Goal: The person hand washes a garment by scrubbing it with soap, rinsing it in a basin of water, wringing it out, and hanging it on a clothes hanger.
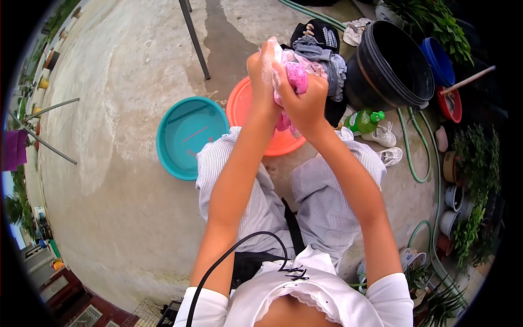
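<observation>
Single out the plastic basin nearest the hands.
The coral-orange round plastic basin, partly hidden behind the left hand and right hand; others, like the turquoise plastic basin at its left, sit clear of them.

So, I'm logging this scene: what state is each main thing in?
Left hand, closed on cloth, sudsy
Right hand, closed on cloth
Cloth, bunched, sudsy
Teal basin, seems to hold water
Coral basin, partly hidden, contents unclear
Clothes, heaped
Bottle, cap on
Black bucket, lidless, inside dark
Shoes, unworn
Hose, loosely looped
</observation>
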`<control>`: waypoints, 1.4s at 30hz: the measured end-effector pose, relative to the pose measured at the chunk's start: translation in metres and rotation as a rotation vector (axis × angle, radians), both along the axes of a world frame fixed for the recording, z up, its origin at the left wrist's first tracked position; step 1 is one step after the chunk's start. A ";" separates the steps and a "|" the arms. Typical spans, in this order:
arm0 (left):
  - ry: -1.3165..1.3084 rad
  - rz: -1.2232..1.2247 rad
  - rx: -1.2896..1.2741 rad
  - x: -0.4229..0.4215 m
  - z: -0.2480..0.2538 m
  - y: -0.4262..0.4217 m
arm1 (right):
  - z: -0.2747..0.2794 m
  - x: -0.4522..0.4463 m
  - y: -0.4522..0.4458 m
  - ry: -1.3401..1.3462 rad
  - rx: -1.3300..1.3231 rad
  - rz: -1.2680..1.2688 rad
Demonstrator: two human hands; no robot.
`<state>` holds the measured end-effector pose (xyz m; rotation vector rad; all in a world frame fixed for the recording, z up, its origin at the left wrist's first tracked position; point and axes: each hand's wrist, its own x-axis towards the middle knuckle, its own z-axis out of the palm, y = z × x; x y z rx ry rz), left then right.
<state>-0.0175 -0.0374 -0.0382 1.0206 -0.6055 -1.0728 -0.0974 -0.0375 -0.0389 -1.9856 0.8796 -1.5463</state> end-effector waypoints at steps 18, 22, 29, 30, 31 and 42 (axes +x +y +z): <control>0.056 0.075 -0.028 -0.001 0.001 -0.003 | 0.005 -0.001 0.001 0.113 -0.124 0.007; -0.108 -0.023 -0.166 -0.008 0.005 0.012 | 0.003 -0.005 -0.021 0.024 0.063 -0.091; -0.027 0.001 -0.060 -0.018 0.005 0.008 | 0.010 -0.008 -0.023 -0.131 0.339 -0.069; -0.031 0.012 -0.105 -0.013 0.005 0.007 | 0.006 -0.007 -0.018 -0.036 0.206 -0.097; -0.084 0.012 -0.019 -0.006 0.005 0.005 | 0.005 -0.006 -0.010 0.000 0.122 -0.047; -0.032 0.001 0.060 -0.025 0.011 0.009 | -0.003 -0.010 -0.041 -0.272 0.405 0.033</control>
